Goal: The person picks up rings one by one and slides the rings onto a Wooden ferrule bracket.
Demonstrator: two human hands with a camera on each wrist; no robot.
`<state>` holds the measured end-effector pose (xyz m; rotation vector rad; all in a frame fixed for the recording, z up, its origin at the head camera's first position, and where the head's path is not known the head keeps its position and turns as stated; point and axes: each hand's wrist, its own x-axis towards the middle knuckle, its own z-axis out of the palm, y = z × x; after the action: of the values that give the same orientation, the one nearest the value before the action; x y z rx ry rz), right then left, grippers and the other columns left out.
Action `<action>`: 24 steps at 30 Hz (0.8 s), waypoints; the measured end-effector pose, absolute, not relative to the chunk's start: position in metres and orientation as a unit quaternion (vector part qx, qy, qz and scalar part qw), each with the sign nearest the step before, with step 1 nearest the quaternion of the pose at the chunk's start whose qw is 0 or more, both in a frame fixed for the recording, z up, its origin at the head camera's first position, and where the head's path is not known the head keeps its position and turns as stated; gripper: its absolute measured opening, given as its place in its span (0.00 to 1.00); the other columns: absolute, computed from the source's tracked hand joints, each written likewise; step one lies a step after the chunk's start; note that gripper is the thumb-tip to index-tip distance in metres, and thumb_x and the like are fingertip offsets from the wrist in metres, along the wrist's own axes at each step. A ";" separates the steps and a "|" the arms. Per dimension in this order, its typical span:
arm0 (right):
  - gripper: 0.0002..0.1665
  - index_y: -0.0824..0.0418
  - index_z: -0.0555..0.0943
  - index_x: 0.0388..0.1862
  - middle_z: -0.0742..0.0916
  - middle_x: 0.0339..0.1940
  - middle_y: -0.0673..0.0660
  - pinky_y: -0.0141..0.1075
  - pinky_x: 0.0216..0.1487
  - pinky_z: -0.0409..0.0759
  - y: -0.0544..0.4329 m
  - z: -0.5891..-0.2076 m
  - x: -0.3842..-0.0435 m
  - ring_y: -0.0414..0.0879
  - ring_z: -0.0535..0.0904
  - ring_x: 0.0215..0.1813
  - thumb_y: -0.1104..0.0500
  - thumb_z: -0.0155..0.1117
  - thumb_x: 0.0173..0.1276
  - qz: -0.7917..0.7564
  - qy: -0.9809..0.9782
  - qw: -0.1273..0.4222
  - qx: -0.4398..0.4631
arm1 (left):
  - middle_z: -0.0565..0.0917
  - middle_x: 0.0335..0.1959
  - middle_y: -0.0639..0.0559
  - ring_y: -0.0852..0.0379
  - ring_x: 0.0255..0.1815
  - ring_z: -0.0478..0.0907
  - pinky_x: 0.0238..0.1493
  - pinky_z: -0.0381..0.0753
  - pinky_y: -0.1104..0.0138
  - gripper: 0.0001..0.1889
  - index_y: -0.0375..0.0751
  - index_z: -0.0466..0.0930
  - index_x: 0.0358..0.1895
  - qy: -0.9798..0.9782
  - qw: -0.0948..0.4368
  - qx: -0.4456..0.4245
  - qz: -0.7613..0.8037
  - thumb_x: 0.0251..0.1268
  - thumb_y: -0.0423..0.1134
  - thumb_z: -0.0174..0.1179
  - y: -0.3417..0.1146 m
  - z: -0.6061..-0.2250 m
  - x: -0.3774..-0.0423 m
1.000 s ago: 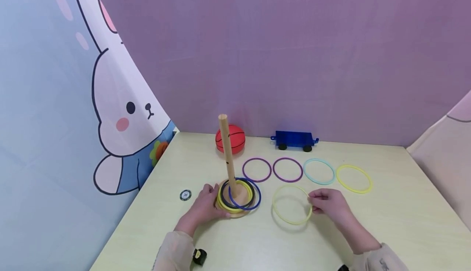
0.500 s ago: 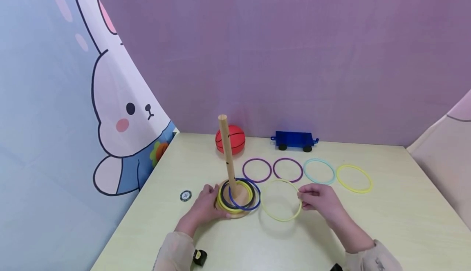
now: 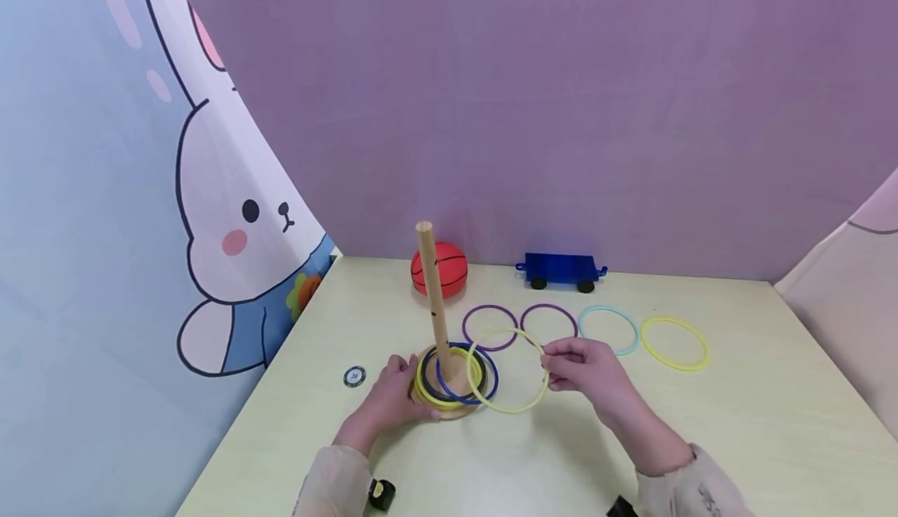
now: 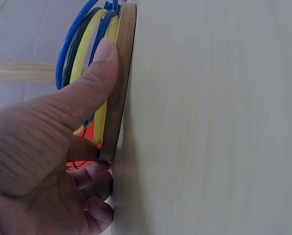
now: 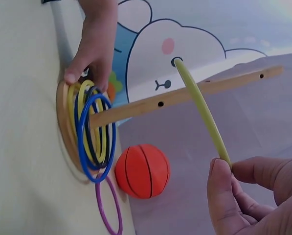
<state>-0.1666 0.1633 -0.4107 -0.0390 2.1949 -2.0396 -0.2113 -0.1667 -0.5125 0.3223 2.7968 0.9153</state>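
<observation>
Pale yellow and thin, the held ring (image 5: 203, 108) is in the air to the right of the wooden post (image 3: 433, 291) and apart from it, pinched at its right edge between the thumb and forefinger of the right hand (image 3: 585, 373). The left hand (image 3: 388, 398) grips the wooden base (image 4: 120, 93), thumb over the rim and the other fingers curled at its side. The step in hand looks like bringing the ring to the post, best done by lifting it clear of the tip (in the right wrist view it seems to be below that end) before moving across. It appears tilted, free side lower, so a small turn of the wrist should level it and help the opening pass without catching. A light pinch ought to do; a firm left grip would guard against a knock. Lowering it straight seems wise, since the blue ring (image 3: 496, 383) round the post's foot sits off-centre and could snag it.
</observation>
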 end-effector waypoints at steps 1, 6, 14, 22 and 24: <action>0.15 0.79 0.77 0.48 0.86 0.32 0.58 0.36 0.36 0.84 0.161 -0.409 -0.166 0.45 0.82 0.30 0.68 0.63 0.66 -0.681 0.728 0.073 -0.014 | 0.65 0.53 0.43 0.47 0.55 0.66 0.61 0.70 0.49 0.61 0.34 0.55 0.75 0.941 0.091 0.108 0.309 0.38 0.60 0.77 -0.167 -0.513 -0.211; 0.16 0.79 0.76 0.49 0.86 0.32 0.57 0.36 0.37 0.84 0.151 -0.400 -0.165 0.45 0.82 0.30 0.68 0.63 0.66 -0.693 0.718 0.071 -0.016 | 0.66 0.52 0.44 0.48 0.54 0.66 0.60 0.70 0.49 0.61 0.34 0.56 0.74 0.941 0.088 0.112 0.306 0.38 0.60 0.77 -0.167 -0.513 -0.211; 0.16 0.77 0.76 0.49 0.86 0.33 0.57 0.36 0.38 0.84 0.140 -0.384 -0.165 0.46 0.83 0.31 0.67 0.64 0.67 -0.698 0.711 0.075 -0.026 | 0.66 0.53 0.42 0.47 0.55 0.66 0.61 0.70 0.49 0.60 0.32 0.57 0.74 0.942 0.080 0.117 0.304 0.39 0.59 0.77 -0.167 -0.511 -0.210; 0.14 0.78 0.77 0.46 0.86 0.31 0.54 0.36 0.36 0.84 0.130 -0.373 -0.164 0.44 0.83 0.29 0.69 0.64 0.65 -0.723 0.684 0.080 -0.060 | 0.66 0.52 0.43 0.47 0.54 0.66 0.60 0.70 0.49 0.60 0.34 0.57 0.74 0.942 0.084 0.115 0.304 0.39 0.59 0.78 -0.166 -0.511 -0.211; 0.13 0.77 0.78 0.46 0.86 0.31 0.53 0.36 0.36 0.84 0.128 -0.370 -0.163 0.44 0.83 0.29 0.69 0.63 0.65 -0.726 0.680 0.082 -0.067 | 0.66 0.50 0.44 0.48 0.52 0.66 0.59 0.71 0.50 0.59 0.33 0.57 0.74 0.942 0.080 0.119 0.304 0.39 0.58 0.78 -0.166 -0.510 -0.211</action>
<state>-0.1633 0.1280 -0.3705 -0.2003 2.0309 -2.1673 -0.2112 -0.1662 -0.5097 0.3551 2.8175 0.9088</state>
